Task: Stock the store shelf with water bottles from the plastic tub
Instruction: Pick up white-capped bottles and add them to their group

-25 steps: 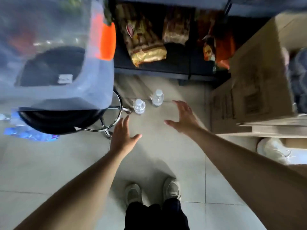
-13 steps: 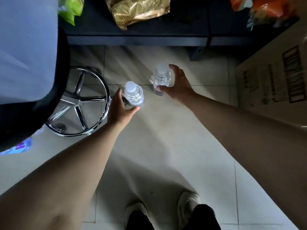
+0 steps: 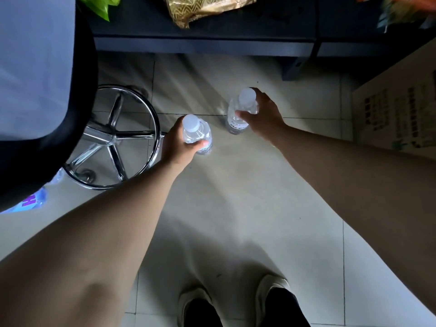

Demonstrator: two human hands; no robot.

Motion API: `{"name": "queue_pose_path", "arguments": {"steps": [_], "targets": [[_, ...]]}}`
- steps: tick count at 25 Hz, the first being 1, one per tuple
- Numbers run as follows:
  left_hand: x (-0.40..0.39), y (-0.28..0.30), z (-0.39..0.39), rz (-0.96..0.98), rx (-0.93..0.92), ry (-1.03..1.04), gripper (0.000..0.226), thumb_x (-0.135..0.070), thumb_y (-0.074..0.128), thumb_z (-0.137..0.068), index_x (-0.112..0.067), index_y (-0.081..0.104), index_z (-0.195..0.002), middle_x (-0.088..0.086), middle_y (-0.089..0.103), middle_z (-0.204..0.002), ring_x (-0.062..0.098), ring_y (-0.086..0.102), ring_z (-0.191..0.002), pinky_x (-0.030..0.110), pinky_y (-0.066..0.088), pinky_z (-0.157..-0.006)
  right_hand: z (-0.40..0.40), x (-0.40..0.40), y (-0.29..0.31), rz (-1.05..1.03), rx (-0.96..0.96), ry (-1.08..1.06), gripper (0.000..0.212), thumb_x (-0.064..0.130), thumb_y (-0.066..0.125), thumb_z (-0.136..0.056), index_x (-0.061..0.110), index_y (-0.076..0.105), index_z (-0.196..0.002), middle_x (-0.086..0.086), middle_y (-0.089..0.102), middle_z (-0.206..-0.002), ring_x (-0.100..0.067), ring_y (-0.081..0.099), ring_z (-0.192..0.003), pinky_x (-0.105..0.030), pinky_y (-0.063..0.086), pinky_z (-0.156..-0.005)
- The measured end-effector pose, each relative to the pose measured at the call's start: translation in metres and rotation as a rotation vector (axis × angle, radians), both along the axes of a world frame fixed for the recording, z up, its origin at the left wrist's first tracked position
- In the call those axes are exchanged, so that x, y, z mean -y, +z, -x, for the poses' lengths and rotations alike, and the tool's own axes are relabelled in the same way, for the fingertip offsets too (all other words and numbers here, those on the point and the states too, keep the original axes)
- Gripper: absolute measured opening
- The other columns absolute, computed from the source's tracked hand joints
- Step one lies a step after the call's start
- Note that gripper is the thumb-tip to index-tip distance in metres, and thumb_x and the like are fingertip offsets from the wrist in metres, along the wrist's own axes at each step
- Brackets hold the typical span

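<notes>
Two clear water bottles with white caps stand upright on the tiled floor below the dark store shelf (image 3: 203, 44). My left hand (image 3: 179, 147) is wrapped around the nearer, left water bottle (image 3: 197, 134) just under its cap. My right hand (image 3: 264, 116) grips the farther, right water bottle (image 3: 238, 114) around its upper body. The pale plastic tub (image 3: 30, 67) fills the upper left on a black stool seat; its inside is hidden.
The stool's chrome ring base (image 3: 118, 138) stands left of my left hand. A wrapped pack of bottles (image 3: 28, 202) lies under the stool. A cardboard box (image 3: 398, 109) stands at the right. Snack bags (image 3: 203, 8) lie on the shelf. My shoes (image 3: 236, 303) are at the bottom.
Both hands reached down and forward from open above the floor to the two bottles, and their fingers have closed around them. The camera has tilted lower toward the floor.
</notes>
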State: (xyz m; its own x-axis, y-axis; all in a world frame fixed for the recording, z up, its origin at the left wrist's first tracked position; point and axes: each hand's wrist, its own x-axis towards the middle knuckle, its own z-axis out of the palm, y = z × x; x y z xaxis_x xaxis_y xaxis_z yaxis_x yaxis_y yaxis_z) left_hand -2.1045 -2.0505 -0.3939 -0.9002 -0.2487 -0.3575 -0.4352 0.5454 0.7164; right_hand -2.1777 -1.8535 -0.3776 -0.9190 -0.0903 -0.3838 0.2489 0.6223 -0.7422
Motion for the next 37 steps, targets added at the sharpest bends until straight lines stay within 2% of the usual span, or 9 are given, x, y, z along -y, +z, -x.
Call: {"name": "queue_pose_path", "arguments": {"steps": [8,13,16,19,22,26,30,34,37], "targets": [[-0.023,0.107,-0.074,0.100,-0.012,0.008,0.065,-0.024,0.083,-0.066,-0.011,0.056,-0.124,0.008,0.064,-0.119,0.025,0.058,-0.111,0.028,0.041,-0.091,-0.063,-0.026,0.121,0.038,0.044,-0.005,0.057,0.028,0.070,-0.083,0.022,0.046,-0.134,-0.003,0.052,-0.133,-0.019,0.050,-0.118,-0.024,0.036,-0.089],[-0.037,0.258,-0.110,0.076,-0.058,0.042,0.064,-0.038,0.084,-0.059,-0.016,0.061,-0.114,0.001,0.068,-0.109,0.019,0.062,-0.102,0.029,0.046,-0.089,-0.078,-0.028,0.285,0.085,-0.019,0.000,0.042,0.022,0.070,-0.082,0.019,0.056,-0.122,-0.002,0.061,-0.118,-0.016,0.055,-0.105,-0.019,0.034,-0.079],[-0.042,0.356,-0.116,-0.038,-0.148,0.050,0.058,-0.053,0.072,-0.051,-0.022,0.063,-0.100,-0.005,0.068,-0.094,0.016,0.064,-0.091,0.031,0.050,-0.082,-0.083,-0.023,0.393,0.127,-0.069,0.070,0.033,0.023,0.071,-0.082,0.022,0.059,-0.112,0.002,0.066,-0.108,-0.016,0.060,-0.102,-0.025,0.043,-0.080],[-0.030,0.456,-0.110,-0.149,-0.260,0.025,0.055,-0.049,0.073,-0.051,-0.024,0.061,-0.098,-0.004,0.067,-0.094,0.016,0.064,-0.090,0.038,0.052,-0.083,-0.084,-0.004,0.513,0.225,-0.153,0.105,0.025,0.025,0.067,-0.086,0.029,0.057,-0.108,0.011,0.064,-0.103,-0.008,0.059,-0.099,-0.017,0.044,-0.081],[0.003,0.550,-0.099,-0.272,-0.338,0.062,0.053,-0.043,0.079,-0.048,-0.025,0.061,-0.094,-0.004,0.070,-0.091,0.018,0.067,-0.087,0.038,0.055,-0.081,-0.088,0.029,0.622,0.283,-0.287,0.156,0.023,0.023,0.065,-0.088,0.028,0.056,-0.108,0.014,0.063,-0.103,-0.002,0.058,-0.098,-0.015,0.045,-0.083],[0.075,0.698,-0.103,-0.360,-0.426,0.069,0.046,-0.016,0.086,-0.061,-0.017,0.062,-0.099,-0.007,0.070,-0.089,-0.003,0.064,-0.073,0.016,0.052,-0.072,-0.110,0.092,0.760,0.426,-0.422,0.158,0.017,0.015,0.066,-0.088,0.020,0.058,-0.101,0.010,0.063,-0.093,-0.001,0.058,-0.083,-0.008,0.047,-0.070],[0.166,0.848,-0.131,-0.280,-0.546,0.037,0.044,-0.029,0.086,-0.052,-0.023,0.064,-0.089,-0.003,0.072,-0.089,0.013,0.066,-0.080,0.033,0.053,-0.078,-0.145,0.162,0.904,0.603,-0.532,0.155,0.013,0.010,0.065,-0.087,0.015,0.060,-0.098,-0.001,0.065,-0.090,-0.009,0.060,-0.079,-0.022,0.051,-0.071],[0.243,0.978,-0.163,-0.138,-0.610,0.063,0.029,-0.025,0.083,-0.065,-0.027,0.066,-0.088,-0.007,0.069,-0.086,0.007,0.062,-0.074,0.022,0.047,-0.064,-0.181,0.227,1.039,0.695,-0.571,0.169,0.008,0.013,0.060,-0.092,0.020,0.058,-0.088,0.002,0.063,-0.085,-0.006,0.062,-0.065,-0.026,0.052,-0.062],[0.301,1.055,-0.177,-0.118,-0.639,0.105,0.037,-0.032,0.085,-0.061,-0.024,0.069,-0.093,-0.006,0.071,-0.094,0.011,0.066,-0.087,0.023,0.049,-0.073,-0.201,0.271,1.117,0.673,-0.621,0.224,0.007,0.019,0.058,-0.093,0.022,0.057,-0.087,0.003,0.060,-0.080,-0.001,0.057,-0.048,-0.023,0.047,-0.053]]}}
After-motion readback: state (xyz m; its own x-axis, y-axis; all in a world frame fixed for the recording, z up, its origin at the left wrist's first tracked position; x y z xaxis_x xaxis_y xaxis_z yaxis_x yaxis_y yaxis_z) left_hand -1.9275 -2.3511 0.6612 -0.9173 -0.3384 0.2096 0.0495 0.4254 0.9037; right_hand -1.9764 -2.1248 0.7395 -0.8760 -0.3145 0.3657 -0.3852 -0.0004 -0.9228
